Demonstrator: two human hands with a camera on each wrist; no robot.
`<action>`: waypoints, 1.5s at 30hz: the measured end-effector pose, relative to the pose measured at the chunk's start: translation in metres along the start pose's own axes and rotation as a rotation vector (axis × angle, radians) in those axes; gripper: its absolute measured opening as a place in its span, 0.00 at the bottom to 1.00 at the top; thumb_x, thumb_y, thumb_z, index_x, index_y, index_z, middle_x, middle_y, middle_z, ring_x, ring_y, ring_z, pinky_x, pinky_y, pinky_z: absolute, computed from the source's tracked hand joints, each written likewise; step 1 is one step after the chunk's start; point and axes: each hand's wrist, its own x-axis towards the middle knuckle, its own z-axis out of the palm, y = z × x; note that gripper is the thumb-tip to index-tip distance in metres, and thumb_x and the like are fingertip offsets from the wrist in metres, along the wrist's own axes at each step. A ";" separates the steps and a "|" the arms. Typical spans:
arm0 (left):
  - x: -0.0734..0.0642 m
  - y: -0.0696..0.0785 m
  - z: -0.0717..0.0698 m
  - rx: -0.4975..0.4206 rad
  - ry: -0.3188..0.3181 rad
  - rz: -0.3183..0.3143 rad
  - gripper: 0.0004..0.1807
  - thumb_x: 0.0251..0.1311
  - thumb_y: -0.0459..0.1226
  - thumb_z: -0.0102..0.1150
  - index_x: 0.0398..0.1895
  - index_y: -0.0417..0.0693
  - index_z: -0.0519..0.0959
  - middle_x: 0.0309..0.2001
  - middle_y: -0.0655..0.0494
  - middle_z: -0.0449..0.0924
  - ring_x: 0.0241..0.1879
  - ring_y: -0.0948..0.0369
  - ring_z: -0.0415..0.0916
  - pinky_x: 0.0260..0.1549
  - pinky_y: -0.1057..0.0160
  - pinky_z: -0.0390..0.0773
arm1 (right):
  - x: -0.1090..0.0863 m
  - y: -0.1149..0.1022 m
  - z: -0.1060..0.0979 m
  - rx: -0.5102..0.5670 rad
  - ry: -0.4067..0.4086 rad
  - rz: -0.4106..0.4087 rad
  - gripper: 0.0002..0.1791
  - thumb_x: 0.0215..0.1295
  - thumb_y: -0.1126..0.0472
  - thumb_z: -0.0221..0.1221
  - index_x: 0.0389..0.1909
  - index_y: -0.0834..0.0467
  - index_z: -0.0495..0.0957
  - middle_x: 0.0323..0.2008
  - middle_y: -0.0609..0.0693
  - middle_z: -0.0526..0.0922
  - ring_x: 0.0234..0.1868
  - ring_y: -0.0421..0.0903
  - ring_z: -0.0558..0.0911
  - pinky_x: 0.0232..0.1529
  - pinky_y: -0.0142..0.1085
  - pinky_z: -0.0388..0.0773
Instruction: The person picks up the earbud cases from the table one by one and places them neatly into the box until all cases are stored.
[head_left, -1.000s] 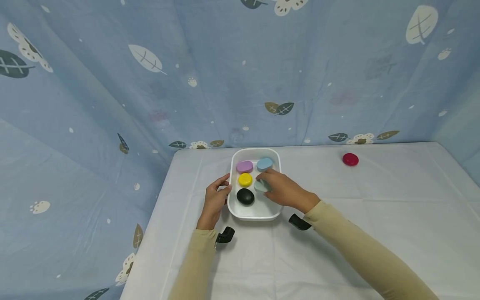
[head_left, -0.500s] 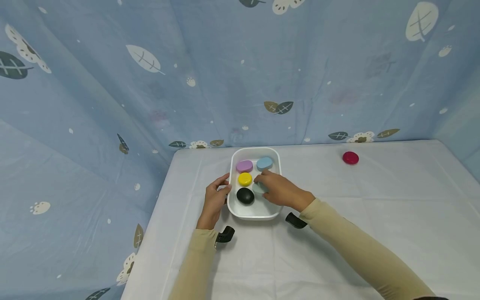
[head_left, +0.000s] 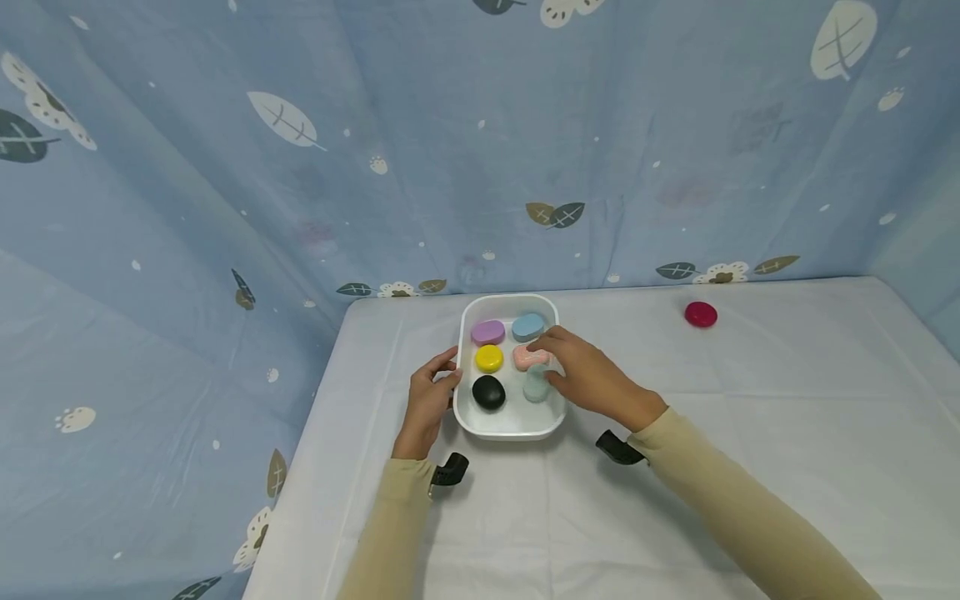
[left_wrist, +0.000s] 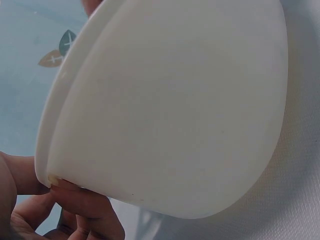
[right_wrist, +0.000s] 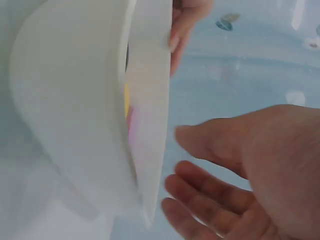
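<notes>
In the head view my left hand (head_left: 430,404) holds the left wall of a white plastic tub (head_left: 512,434); in the left wrist view its thumb and fingers (left_wrist: 85,202) pinch the rim. Above the tub's right side is my right hand (head_left: 596,377), its fingers parted and holding nothing in the right wrist view. Beneath its fingertips lies a pale green soap bar (head_left: 536,387), partly covered. A pink soap bar (head_left: 525,358) is just behind it. Also inside are a black soap bar (head_left: 489,392), a yellow one (head_left: 489,359), a purple one (head_left: 488,332) and a light blue one (head_left: 528,327).
A red soap bar (head_left: 701,314) lies alone on the white-covered table (head_left: 750,367), toward the back right. A blue patterned curtain (head_left: 450,150) hangs behind the table and along its left side.
My right hand has let go of the pale green soap bar, which now lies nearer the front of the tub, and has drawn back right. The pink soap bar has come into sight.
</notes>
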 end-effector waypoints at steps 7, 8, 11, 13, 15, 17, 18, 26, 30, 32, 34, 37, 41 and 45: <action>0.000 0.000 0.000 0.007 0.002 0.004 0.24 0.76 0.29 0.55 0.73 0.45 0.77 0.55 0.45 0.71 0.43 0.54 0.76 0.33 0.64 0.82 | -0.023 0.035 -0.022 0.053 0.183 0.126 0.23 0.65 0.75 0.67 0.61 0.67 0.80 0.57 0.63 0.80 0.56 0.62 0.81 0.59 0.58 0.81; 0.000 0.000 0.000 0.007 0.002 0.004 0.24 0.76 0.29 0.55 0.73 0.44 0.77 0.55 0.45 0.71 0.43 0.54 0.76 0.33 0.64 0.82 | -0.027 0.042 -0.025 0.056 0.204 0.145 0.23 0.65 0.76 0.67 0.61 0.68 0.80 0.57 0.64 0.80 0.56 0.63 0.81 0.58 0.58 0.81; 0.000 0.000 0.000 0.012 0.006 0.000 0.24 0.76 0.29 0.56 0.73 0.46 0.77 0.55 0.45 0.71 0.43 0.54 0.75 0.33 0.64 0.82 | -0.038 0.063 -0.033 0.050 0.262 0.199 0.23 0.65 0.76 0.67 0.61 0.70 0.79 0.57 0.67 0.79 0.56 0.64 0.80 0.58 0.61 0.81; -0.001 0.000 0.001 0.012 0.009 -0.005 0.24 0.75 0.29 0.56 0.72 0.47 0.78 0.55 0.46 0.71 0.44 0.54 0.75 0.34 0.64 0.82 | -0.045 0.076 -0.038 0.051 0.298 0.232 0.23 0.65 0.77 0.66 0.61 0.71 0.78 0.58 0.69 0.78 0.57 0.66 0.80 0.59 0.63 0.79; -0.001 0.000 0.001 0.016 0.010 -0.005 0.24 0.75 0.29 0.56 0.72 0.47 0.78 0.55 0.46 0.72 0.44 0.54 0.75 0.34 0.64 0.83 | -0.052 0.089 -0.042 0.055 0.329 0.261 0.23 0.66 0.77 0.65 0.62 0.72 0.77 0.58 0.70 0.77 0.57 0.68 0.79 0.60 0.65 0.78; -0.001 0.000 0.001 0.017 0.010 -0.003 0.24 0.75 0.29 0.56 0.72 0.47 0.78 0.55 0.46 0.72 0.44 0.54 0.75 0.34 0.64 0.83 | -0.058 0.099 -0.046 0.060 0.353 0.286 0.23 0.66 0.77 0.65 0.62 0.73 0.76 0.57 0.72 0.77 0.57 0.69 0.78 0.60 0.67 0.76; -0.001 0.000 0.001 0.017 0.011 -0.002 0.24 0.75 0.29 0.56 0.72 0.47 0.78 0.55 0.46 0.72 0.44 0.54 0.75 0.34 0.63 0.83 | -0.061 0.105 -0.048 0.060 0.363 0.299 0.23 0.67 0.76 0.64 0.62 0.73 0.76 0.57 0.72 0.77 0.58 0.70 0.77 0.60 0.67 0.76; -0.001 -0.001 0.001 0.017 0.007 0.010 0.24 0.76 0.29 0.55 0.73 0.45 0.77 0.55 0.45 0.71 0.43 0.54 0.76 0.33 0.64 0.83 | -0.072 0.142 -0.058 0.038 0.409 0.407 0.22 0.68 0.76 0.63 0.62 0.78 0.74 0.57 0.75 0.73 0.58 0.72 0.75 0.61 0.68 0.74; -0.001 -0.002 0.001 0.017 0.007 0.009 0.24 0.76 0.29 0.55 0.73 0.46 0.77 0.55 0.46 0.71 0.43 0.54 0.76 0.33 0.65 0.82 | -0.074 0.154 -0.062 0.012 0.429 0.451 0.24 0.68 0.76 0.63 0.63 0.78 0.73 0.57 0.77 0.72 0.57 0.73 0.74 0.59 0.69 0.75; 0.000 -0.002 0.001 0.017 0.008 0.010 0.24 0.76 0.29 0.55 0.73 0.45 0.77 0.55 0.45 0.71 0.43 0.53 0.76 0.33 0.65 0.82 | -0.073 0.160 -0.063 0.007 0.436 0.463 0.24 0.67 0.76 0.63 0.62 0.78 0.72 0.57 0.77 0.71 0.57 0.73 0.73 0.60 0.69 0.75; 0.000 -0.003 0.001 0.020 0.011 0.009 0.24 0.76 0.29 0.55 0.73 0.45 0.77 0.55 0.45 0.71 0.43 0.53 0.76 0.33 0.65 0.83 | -0.073 0.166 -0.063 -0.003 0.437 0.473 0.25 0.66 0.77 0.64 0.62 0.79 0.72 0.58 0.77 0.71 0.59 0.74 0.71 0.61 0.69 0.74; 0.000 -0.002 0.002 0.023 0.013 0.004 0.24 0.76 0.30 0.55 0.73 0.46 0.77 0.55 0.45 0.71 0.43 0.54 0.76 0.33 0.64 0.82 | -0.071 0.176 -0.064 -0.013 0.427 0.491 0.25 0.66 0.77 0.63 0.63 0.80 0.71 0.60 0.79 0.70 0.62 0.75 0.69 0.63 0.69 0.72; -0.001 -0.001 0.001 0.021 0.015 0.002 0.24 0.76 0.29 0.55 0.73 0.47 0.77 0.55 0.45 0.71 0.42 0.54 0.76 0.33 0.65 0.82 | -0.068 0.186 -0.064 -0.018 0.390 0.530 0.27 0.66 0.76 0.63 0.64 0.80 0.69 0.63 0.81 0.68 0.65 0.77 0.67 0.65 0.69 0.70; -0.001 -0.002 0.001 0.023 0.012 0.009 0.24 0.76 0.30 0.55 0.73 0.46 0.77 0.55 0.46 0.71 0.42 0.55 0.76 0.33 0.66 0.82 | -0.066 0.193 -0.063 -0.017 0.347 0.577 0.29 0.67 0.74 0.63 0.66 0.79 0.68 0.65 0.81 0.66 0.65 0.78 0.67 0.65 0.70 0.70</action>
